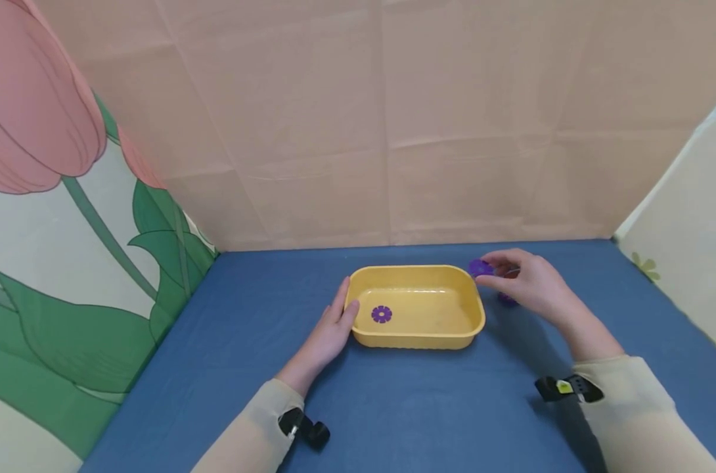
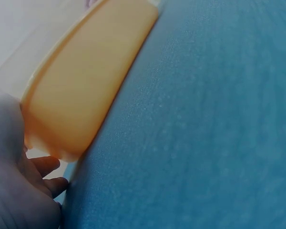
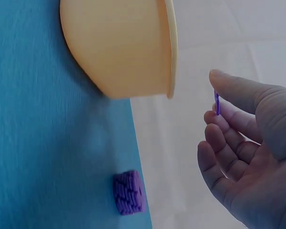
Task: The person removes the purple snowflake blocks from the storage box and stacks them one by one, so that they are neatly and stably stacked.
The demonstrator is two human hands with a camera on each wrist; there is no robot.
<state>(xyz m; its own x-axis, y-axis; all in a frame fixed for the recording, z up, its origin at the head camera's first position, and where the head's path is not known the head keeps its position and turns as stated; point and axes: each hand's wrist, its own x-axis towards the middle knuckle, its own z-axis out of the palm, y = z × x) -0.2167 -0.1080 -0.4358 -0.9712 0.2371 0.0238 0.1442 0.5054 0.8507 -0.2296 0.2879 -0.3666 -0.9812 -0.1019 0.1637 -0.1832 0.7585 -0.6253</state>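
A yellow plastic basin sits on the blue cloth, with one purple flower-shaped disc lying flat inside it at the left. My left hand grips the basin's left end, thumb over the rim and fingers along the outer wall. Just above the basin's right rim, my right hand pinches another purple flower disc between thumb and fingers. In the right wrist view this disc shows edge-on. Below that hand stands a stack of purple discs, mostly hidden by the hand in the head view.
Blue cloth covers the table. A beige cloth wall rises behind its back edge. Tulip-printed fabric borders the left side, and a pale sheet borders the right.
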